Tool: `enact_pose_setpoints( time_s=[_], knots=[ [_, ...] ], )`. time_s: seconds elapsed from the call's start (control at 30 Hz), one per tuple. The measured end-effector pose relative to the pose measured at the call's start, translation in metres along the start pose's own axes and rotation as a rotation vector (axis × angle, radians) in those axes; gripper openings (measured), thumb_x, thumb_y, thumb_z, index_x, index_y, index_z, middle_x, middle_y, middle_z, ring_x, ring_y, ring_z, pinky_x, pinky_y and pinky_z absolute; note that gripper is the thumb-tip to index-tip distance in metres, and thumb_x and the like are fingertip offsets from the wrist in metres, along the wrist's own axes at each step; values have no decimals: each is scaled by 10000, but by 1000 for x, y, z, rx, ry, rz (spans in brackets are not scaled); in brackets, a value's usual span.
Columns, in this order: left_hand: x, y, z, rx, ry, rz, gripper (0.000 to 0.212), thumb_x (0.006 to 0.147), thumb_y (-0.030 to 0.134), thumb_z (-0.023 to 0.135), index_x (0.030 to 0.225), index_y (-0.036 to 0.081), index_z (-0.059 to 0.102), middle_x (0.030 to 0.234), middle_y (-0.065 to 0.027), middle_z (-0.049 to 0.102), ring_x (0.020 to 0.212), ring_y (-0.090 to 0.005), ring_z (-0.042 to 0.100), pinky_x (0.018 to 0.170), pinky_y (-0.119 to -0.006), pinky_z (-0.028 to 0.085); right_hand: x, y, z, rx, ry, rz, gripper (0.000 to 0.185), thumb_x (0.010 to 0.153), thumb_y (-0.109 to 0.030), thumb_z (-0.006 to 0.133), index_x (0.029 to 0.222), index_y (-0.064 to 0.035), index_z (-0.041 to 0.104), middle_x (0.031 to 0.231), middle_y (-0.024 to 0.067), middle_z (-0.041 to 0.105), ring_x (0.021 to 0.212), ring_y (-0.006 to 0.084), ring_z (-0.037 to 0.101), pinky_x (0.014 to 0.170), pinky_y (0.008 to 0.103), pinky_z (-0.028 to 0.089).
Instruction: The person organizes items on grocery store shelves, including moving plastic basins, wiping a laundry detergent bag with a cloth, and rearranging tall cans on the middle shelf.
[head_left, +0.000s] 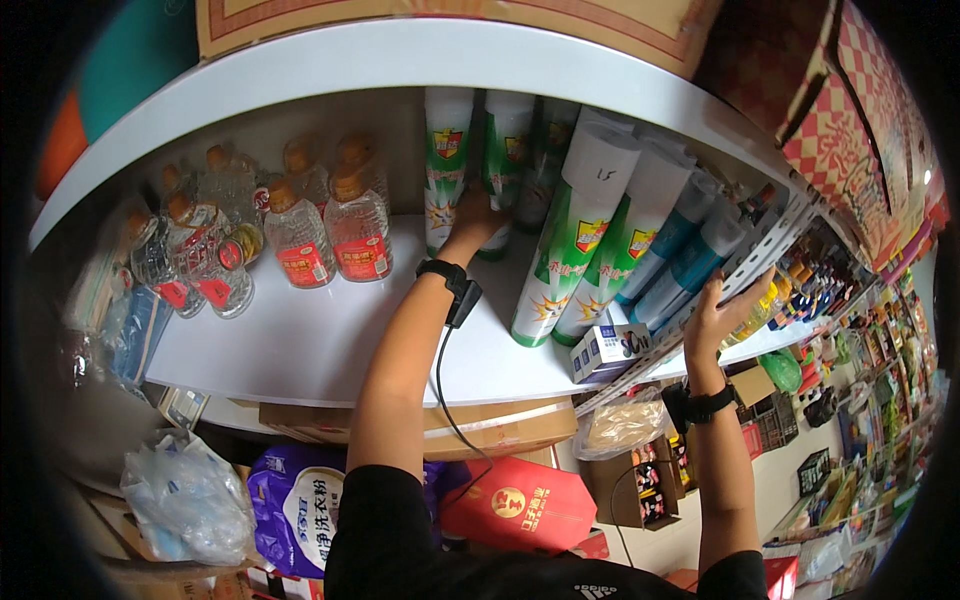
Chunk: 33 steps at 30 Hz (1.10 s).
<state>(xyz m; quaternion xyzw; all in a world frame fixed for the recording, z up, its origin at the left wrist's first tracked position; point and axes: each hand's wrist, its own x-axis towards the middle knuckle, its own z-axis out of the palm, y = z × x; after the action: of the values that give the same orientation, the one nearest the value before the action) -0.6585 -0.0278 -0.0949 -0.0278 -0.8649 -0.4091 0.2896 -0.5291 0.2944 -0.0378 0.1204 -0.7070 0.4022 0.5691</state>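
Note:
My left hand (478, 217) reaches deep onto a white shelf (322, 352), at two green-and-white spray cans at the back. It is against the lower part of the right-hand back can (504, 154); its fingertips are hidden. The left-hand back can (448, 150) stands beside my knuckles. To the right are taller-looking front spray cans (574, 240), one with a handwritten mark on its white cap. My right hand (721, 319) grips the perforated metal upright (765, 251) at the shelf's right side, thumb and fingers spread around it. Both wrists wear black strapped devices with cables.
Clear bottles with orange caps (360, 232) stand on the left. Blue cans (690, 262) and a small white-and-blue box (607, 349) sit by the upright. Below are a cardboard box (502, 427), a purple washing-powder bag (292, 510) and a red bag (517, 510). Patterned cartons (847, 142) jut out above.

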Motion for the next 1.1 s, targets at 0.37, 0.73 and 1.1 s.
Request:
enact_pose_setpoints(
  time_s=[0.37, 0.73, 1.1],
  knots=[
    [9, -20, 17, 47, -66, 15, 895, 658, 326, 800, 1272, -73, 286, 1201, -297, 488, 1127, -411, 494, 925, -421, 428, 2, -6, -1, -11, 10, 33, 795, 767, -137, 614, 1385, 96, 171, 1365, 265, 331, 1264, 309, 356, 1063, 355, 246],
    [-63, 35, -50, -197, -733, -165, 837, 689, 75, 684, 1375, -46, 221, 1316, -228, 405, 1234, -355, 408, 999, -371, 372, 6, -17, -7, -66, 28, 37, 806, 745, -146, 654, 1379, 73, 207, 1339, 254, 381, 1213, 318, 426, 1022, 340, 315],
    [-131, 86, -2, -91, -64, 4, 768, 627, 322, 812, 1138, -52, 377, 983, -305, 598, 905, -454, 596, 750, -448, 494, 8, -24, -3, -45, 42, 3, 823, 712, -202, 686, 1365, 42, 248, 1240, 267, 465, 1104, 375, 511, 941, 379, 396]
  ],
)
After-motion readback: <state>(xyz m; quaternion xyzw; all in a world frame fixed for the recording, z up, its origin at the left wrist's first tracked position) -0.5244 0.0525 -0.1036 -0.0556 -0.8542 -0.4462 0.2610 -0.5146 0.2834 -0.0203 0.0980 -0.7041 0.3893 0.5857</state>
